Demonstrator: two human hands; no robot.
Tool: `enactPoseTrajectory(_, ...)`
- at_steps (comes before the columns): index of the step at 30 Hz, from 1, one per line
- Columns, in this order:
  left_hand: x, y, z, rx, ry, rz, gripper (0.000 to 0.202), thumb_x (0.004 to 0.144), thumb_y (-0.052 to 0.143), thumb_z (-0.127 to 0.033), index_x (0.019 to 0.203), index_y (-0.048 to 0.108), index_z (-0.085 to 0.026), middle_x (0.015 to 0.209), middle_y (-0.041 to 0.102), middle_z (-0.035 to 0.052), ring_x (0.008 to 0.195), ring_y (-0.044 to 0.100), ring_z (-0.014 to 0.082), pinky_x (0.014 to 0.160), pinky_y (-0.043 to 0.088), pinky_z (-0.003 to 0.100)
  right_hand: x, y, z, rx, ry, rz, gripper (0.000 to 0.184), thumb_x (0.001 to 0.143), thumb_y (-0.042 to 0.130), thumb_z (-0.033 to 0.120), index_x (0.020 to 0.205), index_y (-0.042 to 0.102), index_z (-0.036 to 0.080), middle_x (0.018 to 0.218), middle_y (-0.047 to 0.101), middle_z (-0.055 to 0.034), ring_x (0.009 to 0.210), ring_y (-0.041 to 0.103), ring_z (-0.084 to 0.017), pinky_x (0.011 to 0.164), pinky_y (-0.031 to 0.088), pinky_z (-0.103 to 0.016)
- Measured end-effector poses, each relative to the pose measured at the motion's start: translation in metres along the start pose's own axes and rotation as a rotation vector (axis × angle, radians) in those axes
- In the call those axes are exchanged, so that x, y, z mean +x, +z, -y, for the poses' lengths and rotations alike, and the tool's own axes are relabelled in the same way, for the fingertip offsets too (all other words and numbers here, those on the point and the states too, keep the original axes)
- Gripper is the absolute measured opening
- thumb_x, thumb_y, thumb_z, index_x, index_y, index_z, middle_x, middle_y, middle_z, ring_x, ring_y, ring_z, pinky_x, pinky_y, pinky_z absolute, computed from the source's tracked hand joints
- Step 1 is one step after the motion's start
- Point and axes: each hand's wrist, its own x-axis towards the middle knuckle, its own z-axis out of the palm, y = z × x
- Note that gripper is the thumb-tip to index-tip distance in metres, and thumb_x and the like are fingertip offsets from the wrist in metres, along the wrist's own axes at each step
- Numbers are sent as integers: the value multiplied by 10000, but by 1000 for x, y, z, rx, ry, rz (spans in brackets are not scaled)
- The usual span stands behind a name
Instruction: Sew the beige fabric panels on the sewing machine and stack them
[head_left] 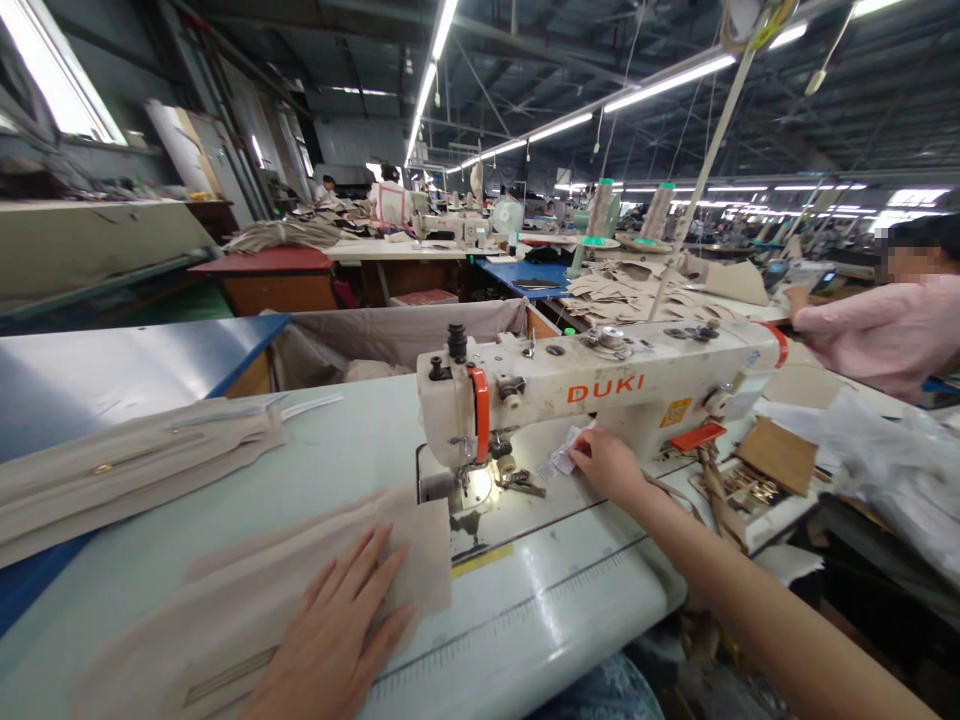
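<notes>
A white DUKI sewing machine (540, 385) stands on the pale green table. My left hand (341, 620) lies flat, fingers spread, on a beige fabric panel (225, 575) in front of the needle. That panel has a narrow rectangular outline stitched or cut in it near my wrist. Under the machine's arm, my right hand (604, 460) pinches a crumpled, whitish translucent piece (561, 455), perhaps small plastic bags or labels. Between the needle and that hand, a small dark metal tool (521, 483), its kind unclear, rests on the machine bed.
Stacked beige fabric pieces with a zipper (135, 460) lie at the left. A tray of small metal parts (757, 490) sits at the right beside clear plastic sheeting (877, 470). Behind the machine is a fabric-lined bin (390, 325). A person in pink (885, 330) works at the far right.
</notes>
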Motion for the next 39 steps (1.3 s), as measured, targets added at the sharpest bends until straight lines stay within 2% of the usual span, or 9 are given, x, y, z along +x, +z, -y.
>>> enactPoseTrajectory(6, -5, -2, 0, -12, 24, -61, 492, 934, 375, -425, 1342, 543, -209, 1448, 474, 120, 1301, 477, 303, 1037, 415, 500, -2, -6, 6, -21, -12, -24, 156, 905, 540, 176, 844, 682, 156, 942, 696, -105, 878, 633, -216, 744, 397, -270)
enactPoseTrajectory(12, -4, -5, 0, -21, 83, -190, 485, 938, 400, -419, 1371, 507, -230, 1426, 505, 106, 1267, 514, 288, 1022, 438, 467, -3, -14, -1, 47, -43, -110, 131, 886, 566, 169, 823, 680, 175, 856, 691, -64, 808, 628, -193, 695, 389, -259)
enactPoseTrajectory(17, 5, -12, -13, -89, 101, -231, 446, 938, 431, -370, 1356, 516, -238, 1414, 521, 97, 1271, 512, 278, 1026, 451, 469, -7, -21, -2, 112, -104, -163, 112, 872, 590, 168, 792, 668, 176, 812, 674, -52, 765, 611, -185, 697, 395, -264)
enactPoseTrajectory(20, 9, -18, -27, -259, 65, -227, 447, 919, 487, -417, 1342, 524, -279, 1400, 540, 68, 1267, 517, 261, 1046, 439, 463, -18, -26, 8, 171, -159, -185, 122, 877, 576, 166, 784, 655, 177, 788, 660, -41, 751, 600, -180, 709, 407, -268)
enactPoseTrajectory(23, 15, -24, -45, -606, -105, -131, 458, 880, 549, -447, 1304, 564, -274, 1365, 573, 73, 1245, 537, 266, 1067, 410, 474, -43, -27, 33, 331, -305, -231, 133, 881, 568, 182, 765, 634, 187, 751, 636, -25, 729, 581, -179, 704, 402, -283)
enactPoseTrajectory(27, 28, -31, -70, -1337, -355, 109, 587, 774, 664, -505, 1269, 604, -197, 1249, 654, 112, 1169, 596, 297, 1046, 428, 470, -88, -12, 86, 545, -526, -197, 118, 876, 566, 160, 772, 608, 198, 764, 615, -16, 760, 558, -179, 701, 381, -292)
enactPoseTrajectory(30, 30, -35, -77, -1732, -533, 171, 575, 688, 747, -523, 1144, 688, -177, 1151, 705, 102, 1139, 610, 302, 1019, 457, 450, -111, 6, 121, 638, -554, -130, 133, 845, 597, 123, 734, 578, 194, 760, 596, -7, 767, 537, -173, 713, 382, -295)
enactPoseTrajectory(35, 16, -41, -56, -1780, -820, 79, 479, 538, 859, -446, 936, 764, -196, 1047, 738, 69, 1082, 628, 287, 936, 519, 386, -115, 21, 138, 865, -555, -7, 90, 879, 570, 154, 864, 632, 217, 880, 623, -24, 879, 563, -174, 802, 434, -297)
enactPoseTrajectory(39, 14, -49, -37, -1654, -874, -14, 417, 562, 842, -391, 927, 765, -205, 1046, 724, 54, 1022, 637, 249, 883, 544, 343, -98, 28, 132, 1084, -317, 59, 174, 870, 562, 220, 1033, 621, 205, 1004, 628, -56, 887, 599, -172, 768, 483, -292)
